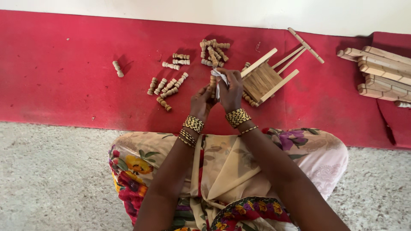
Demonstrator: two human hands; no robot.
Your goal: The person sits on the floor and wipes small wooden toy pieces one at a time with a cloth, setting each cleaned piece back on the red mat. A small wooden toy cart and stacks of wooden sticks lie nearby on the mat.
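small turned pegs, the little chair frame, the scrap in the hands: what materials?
Turned pegs: look like bare pale wood, matte, lathe-cut beads and grooves. Miniature chair frame: the same light unfinished wood, square slats, with a seat that seems woven or slatted in a browner tone. White scrap between left hand and right hand: thin and crumpled, probably cloth or paper; cannot tell which.

A floor-level craft workspace — red mat (64, 77), turned wooden pegs (169, 85), stacked wooden frames (383, 72).

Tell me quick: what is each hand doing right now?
Left hand: closed on a small turned wooden peg.
Right hand: closed on a crumpled white scrap, paper or cloth, against that peg.
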